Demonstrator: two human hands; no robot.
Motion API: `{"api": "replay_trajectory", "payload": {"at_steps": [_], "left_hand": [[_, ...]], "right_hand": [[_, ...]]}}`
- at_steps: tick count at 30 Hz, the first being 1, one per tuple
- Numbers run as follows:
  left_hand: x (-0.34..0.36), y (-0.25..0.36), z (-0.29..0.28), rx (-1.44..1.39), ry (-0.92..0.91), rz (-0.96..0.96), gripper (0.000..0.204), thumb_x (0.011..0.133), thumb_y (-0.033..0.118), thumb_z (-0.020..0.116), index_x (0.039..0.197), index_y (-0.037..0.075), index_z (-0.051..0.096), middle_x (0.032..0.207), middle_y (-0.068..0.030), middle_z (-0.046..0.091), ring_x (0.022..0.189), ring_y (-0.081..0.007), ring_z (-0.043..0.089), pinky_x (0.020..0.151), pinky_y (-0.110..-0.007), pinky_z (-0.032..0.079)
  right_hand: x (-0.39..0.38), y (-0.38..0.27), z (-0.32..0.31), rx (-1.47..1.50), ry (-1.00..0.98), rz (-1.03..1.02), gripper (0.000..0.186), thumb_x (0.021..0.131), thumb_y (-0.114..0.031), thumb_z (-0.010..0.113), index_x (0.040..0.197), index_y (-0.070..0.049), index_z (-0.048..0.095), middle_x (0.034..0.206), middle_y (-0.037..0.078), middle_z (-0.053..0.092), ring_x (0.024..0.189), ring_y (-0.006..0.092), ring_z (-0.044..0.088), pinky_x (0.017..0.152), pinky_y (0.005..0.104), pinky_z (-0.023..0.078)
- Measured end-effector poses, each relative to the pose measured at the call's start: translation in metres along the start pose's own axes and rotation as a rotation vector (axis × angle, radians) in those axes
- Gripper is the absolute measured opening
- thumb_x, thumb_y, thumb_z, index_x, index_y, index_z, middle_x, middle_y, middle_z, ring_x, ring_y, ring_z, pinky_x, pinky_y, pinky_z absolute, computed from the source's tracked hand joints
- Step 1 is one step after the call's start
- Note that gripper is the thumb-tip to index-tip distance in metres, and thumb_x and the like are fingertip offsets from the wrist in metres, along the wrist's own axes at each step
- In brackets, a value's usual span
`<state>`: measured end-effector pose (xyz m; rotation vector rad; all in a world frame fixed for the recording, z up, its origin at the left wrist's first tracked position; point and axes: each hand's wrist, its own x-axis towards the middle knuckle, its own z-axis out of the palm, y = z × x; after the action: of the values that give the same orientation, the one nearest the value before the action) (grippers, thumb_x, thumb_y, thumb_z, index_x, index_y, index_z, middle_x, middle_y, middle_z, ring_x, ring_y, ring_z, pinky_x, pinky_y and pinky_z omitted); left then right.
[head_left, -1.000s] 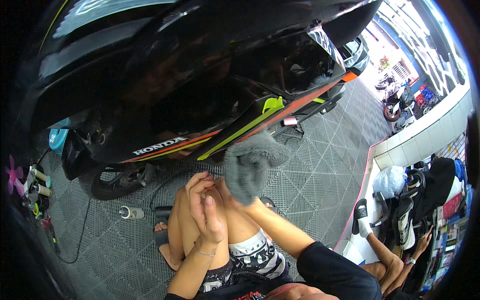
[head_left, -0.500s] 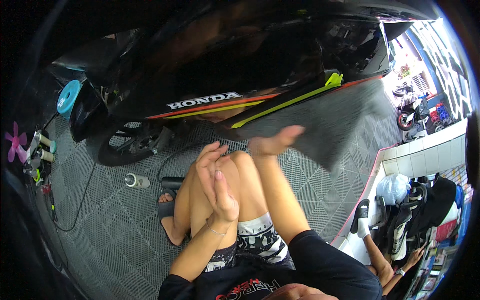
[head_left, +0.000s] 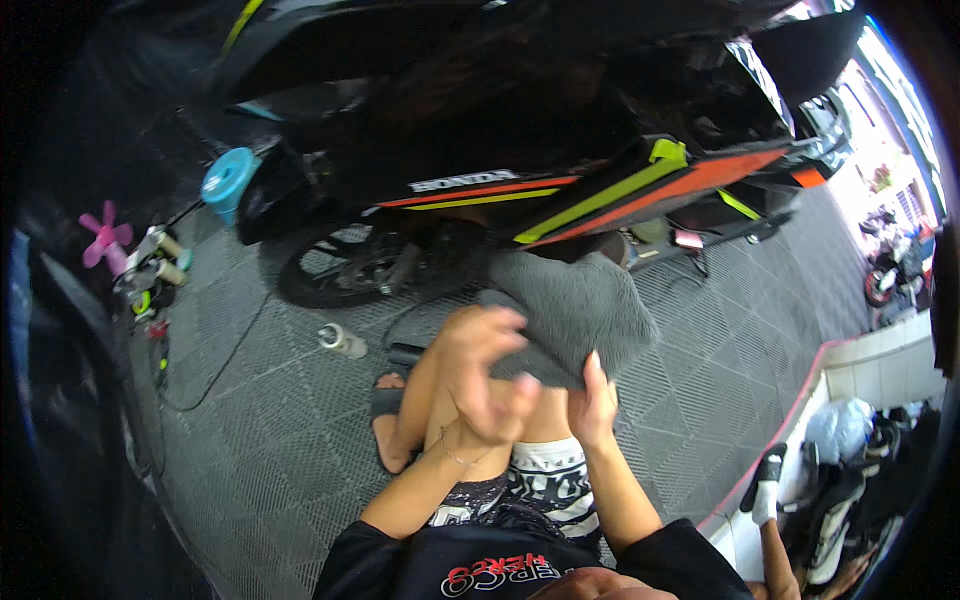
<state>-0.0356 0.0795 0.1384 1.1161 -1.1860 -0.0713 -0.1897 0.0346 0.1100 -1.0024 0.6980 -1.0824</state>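
A grey microfiber cloth (head_left: 585,310), doubled over on itself, hangs above my knees. My right hand (head_left: 597,405) grips its lower edge, thumb on top of the fabric. Left of the cloth, my left hand (head_left: 485,370) is raised with thumb and fingers apart, slightly blurred by motion. Its fingertips come close to the cloth's left edge; whether they touch I cannot tell. Just beyond the cloth stands a black motorcycle (head_left: 560,120) with orange and yellow stripes along its side panel, its wheel (head_left: 325,275) to the left.
On the grey grid-tiled floor (head_left: 250,440) stands a pale bottle (head_left: 342,340) beside a dark cylinder (head_left: 405,354). A pink fan (head_left: 106,238), a blue tub (head_left: 230,182) and a cable lie left. Another person's leg (head_left: 775,545) rests on a white-tiled ledge (head_left: 860,370) at right.
The cloth, spread out and swinging at the right before, is now folded over above my knees. My right hand came down and nearer; my left hand moved toward the cloth. The view shifted.
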Motion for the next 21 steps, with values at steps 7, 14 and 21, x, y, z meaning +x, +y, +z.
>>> {"api": "replay_trajectory", "payload": {"at_steps": [7,14,21], "left_hand": [[-0.038,0.078,-0.049,-0.444,0.035,-0.753,0.085,0.094,0.056,0.059,0.152,-0.001,0.031,0.143,-0.0179,0.049,0.128,-0.028,0.053,0.107,-0.042,0.044],[-0.064,0.079,-0.124,-0.6,0.489,-0.918,0.049,0.088,0.024,0.064,0.13,-0.001,0.058,0.126,-0.0136,0.064,0.121,-0.0282,0.059,0.106,-0.041,0.045],[0.059,0.074,-0.174,0.131,-0.942,-0.461,0.038,0.084,0.026,0.082,0.102,-0.005,0.07,0.082,-0.0198,0.071,0.071,-0.0256,0.07,0.066,-0.036,0.053]], "right_hand": [[0.005,-0.097,0.117,-1.137,-0.973,-0.576,0.069,0.076,-0.02,0.068,0.139,0.003,0.049,0.107,0.017,0.053,0.095,0.0317,0.062,0.078,0.039,0.056],[0.015,-0.111,0.116,-0.832,-1.038,-0.554,0.074,0.074,-0.029,0.082,0.139,-0.007,0.056,0.122,0.014,0.057,0.113,0.0332,0.06,0.095,0.0452,0.049],[0.011,-0.073,0.079,-0.784,-1.023,-0.104,0.046,0.078,-0.028,0.083,0.113,-0.005,0.064,0.105,0.016,0.071,0.103,0.032,0.069,0.096,0.05,0.047]]}}
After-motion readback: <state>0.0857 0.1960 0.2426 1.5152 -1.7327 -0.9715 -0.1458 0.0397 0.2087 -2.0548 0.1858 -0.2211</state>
